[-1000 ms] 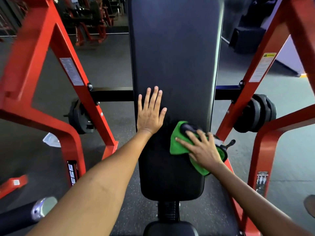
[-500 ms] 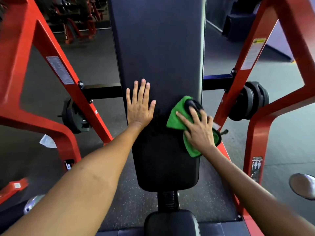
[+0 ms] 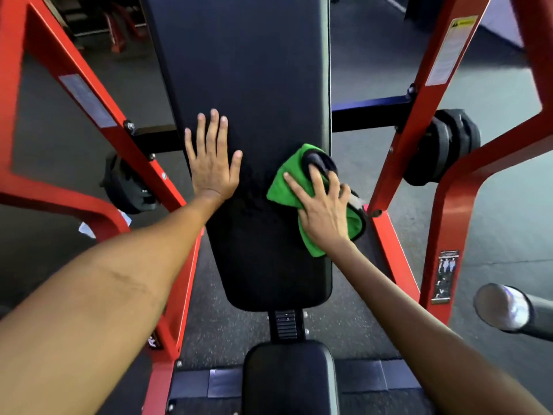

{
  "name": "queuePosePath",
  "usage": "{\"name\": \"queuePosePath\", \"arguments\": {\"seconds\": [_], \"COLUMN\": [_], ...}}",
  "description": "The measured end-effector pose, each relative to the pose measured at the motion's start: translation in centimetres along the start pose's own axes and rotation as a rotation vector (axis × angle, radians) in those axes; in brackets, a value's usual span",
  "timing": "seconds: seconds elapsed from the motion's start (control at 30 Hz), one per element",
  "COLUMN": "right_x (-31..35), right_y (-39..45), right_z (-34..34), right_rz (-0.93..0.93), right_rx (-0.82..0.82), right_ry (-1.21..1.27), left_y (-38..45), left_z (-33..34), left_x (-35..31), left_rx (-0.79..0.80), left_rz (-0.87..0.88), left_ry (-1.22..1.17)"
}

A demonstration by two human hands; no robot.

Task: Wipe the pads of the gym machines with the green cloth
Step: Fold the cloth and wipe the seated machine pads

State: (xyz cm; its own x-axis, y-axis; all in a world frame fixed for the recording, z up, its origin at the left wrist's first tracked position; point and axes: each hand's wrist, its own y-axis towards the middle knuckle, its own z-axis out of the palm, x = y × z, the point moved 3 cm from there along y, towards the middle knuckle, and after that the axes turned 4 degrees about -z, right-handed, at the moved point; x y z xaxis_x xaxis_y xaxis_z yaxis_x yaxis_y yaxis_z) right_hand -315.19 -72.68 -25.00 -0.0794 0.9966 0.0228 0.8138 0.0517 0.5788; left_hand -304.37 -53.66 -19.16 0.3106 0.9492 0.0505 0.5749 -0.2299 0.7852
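1. Fingers (image 3: 209, 130) of the left hand (image 3: 213, 167) lie straight and spread, flat on the back pad (image 3: 254, 70), holding nothing; those of the right hand (image 3: 324, 211) are splayed and slightly bent, pressing the cloth (image 3: 284, 187) down.
2. Frame (image 3: 419, 121), red, stands on both sides of the pad, with black plates (image 3: 446, 148) hung on its right side and a chrome bar end (image 3: 505, 307) lower right.
3. Back pad runs up the middle; its lower half is under both hands, and its upper half looks not yet reached.
4. Seat pad (image 3: 287, 375) sits below it, untouched by either hand.
5. Cloth, green with a dark patch at its top, lies on the pad's right edge, partly hanging over it.
6. Compared with a second ago, the cloth and right hand sit higher along that edge, while the left hand keeps its bracing spot. I judge the wipe is working upward, with most of the pad left.
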Motion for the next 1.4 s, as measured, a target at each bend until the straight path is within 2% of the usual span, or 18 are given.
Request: {"name": "queuePosePath", "arguments": {"seconds": [0.17, 0.23, 0.33, 0.4, 0.6, 0.63, 0.73, 0.8, 0.9, 0.97, 1.0, 1.1, 1.13, 1.2, 1.3, 1.33, 1.4], "right_x": [0.9, -0.3, -0.1, 1.4, 2.5, 2.1, 1.3, 2.5, 4.4, 4.3, 3.8, 2.7, 2.9, 4.2, 4.7, 4.4, 3.7], "right_y": [-5.0, -5.8, -3.6, -2.6, -5.0, -4.8, -2.5, -2.1, -3.9, -5.3, -5.1, -3.1, -2.6, -2.3, -4.5, -4.8, -4.5], "right_z": [2.9, 3.0, 1.7, 1.5, 2.9, 2.9, 1.9, 1.8, 3.3, 3.6, 3.1, 1.4, 1.3, 1.1, 3.6, 3.9, 3.8], "right_rz": [-0.374, -0.316, -0.085, -0.042, -0.327, -0.302, -0.051, 0.001, -0.259, -0.342, -0.291, 0.081, 0.14, 0.058, -0.258, -0.297, -0.222], "right_rx": [0.025, 0.026, 0.014, 0.016, 0.012, -0.016, -0.099, -0.126, -0.062, -0.013, -0.004, 0.022, 0.052, 0.015, -0.025, -0.057, -0.141], "right_ry": [-0.106, -0.097, -0.023, -0.015, -0.083, -0.094, -0.057, -0.048, -0.112, -0.169, -0.16, -0.036, 0.002, 0.003, -0.12, -0.146, -0.117], "left_y": [-0.1, -0.4, -0.2, -0.4, -0.5, -0.5, -0.4, -0.5, -0.9, -2.0, -2.5, -3.1, -3.1, -3.2, -6.0, -7.2, -10.0], "left_z": [0.1, 0.0, 0.1, 0.1, 0.1, 0.1, 0.3, 0.4, 0.5, 0.4, 0.3, 0.1, 0.0, 0.0, 0.6, 1.0, 2.0], "left_x": [-0.3, -0.4, -0.3, -0.2, -0.2, -0.1, 0.1, 0.2, 0.2, 0.4, 0.4, 0.4, 0.3, 0.2, -0.1, -0.2, -0.6], "left_rx": [-0.022, -0.013, 0.01, 0.019, 0.01, 0.009, -0.002, -0.004, 0.005, 0.021, 0.043, 0.123, 0.138, 0.163, 0.103, 0.091, 0.064], "left_rz": [0.0, 0.001, -0.006, -0.005, -0.002, 0.005, 0.015, 0.026, 0.033, 0.04, 0.048, 0.037, 0.021, 0.002, -0.004, -0.01, 0.005], "left_ry": [0.014, 0.022, 0.023, 0.019, -0.019, -0.031, -0.057, -0.072, -0.094, -0.109, -0.114, -0.132, -0.139, -0.159, -0.187, -0.198, -0.195]}}
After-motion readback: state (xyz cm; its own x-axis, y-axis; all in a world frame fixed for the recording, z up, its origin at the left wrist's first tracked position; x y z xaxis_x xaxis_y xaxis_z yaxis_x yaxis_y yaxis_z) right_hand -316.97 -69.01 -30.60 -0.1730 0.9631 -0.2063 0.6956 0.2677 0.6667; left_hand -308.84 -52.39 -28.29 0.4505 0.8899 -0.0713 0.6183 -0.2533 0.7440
